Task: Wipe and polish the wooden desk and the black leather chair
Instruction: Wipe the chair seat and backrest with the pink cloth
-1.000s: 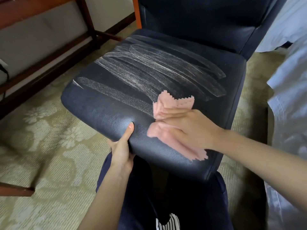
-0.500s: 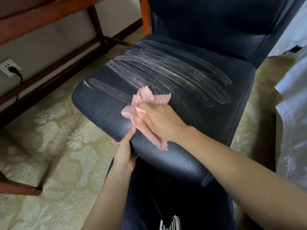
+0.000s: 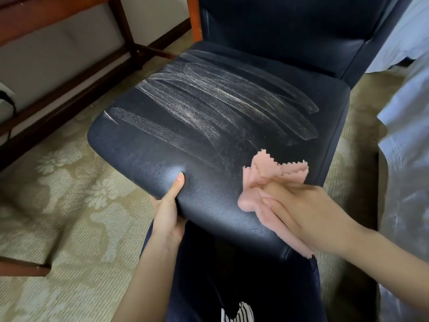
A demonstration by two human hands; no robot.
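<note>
1. Two grips on the chair (image 3: 232, 140): left grip (image 3: 167, 212) clamped on the seat's front edge, thumb on top, fingers underneath.
2. Right grip (image 3: 308, 210) flat, fingers straight, pressing a pink cloth (image 3: 276, 173) onto the seat's near right corner.
3. Pale streaks (image 3: 220, 101) cross the seat's middle and back; the front strip is dark and glossy.
4. Chair stands on patterned carpet (image 3: 69, 205), with the bench (image 3: 34, 17) frame to its left and white bedding (image 3: 406, 135) to its right.

You're in a furnished bedroom, hotel-like: beige floral-patterned carpet (image 3: 69, 205) underfoot, white bed linen (image 3: 406, 135) hanging at your right, a padded black leather chair (image 3: 162, 154) beside a red-brown wooden desk (image 3: 34, 17) against the cream wall (image 3: 58, 61).
</note>
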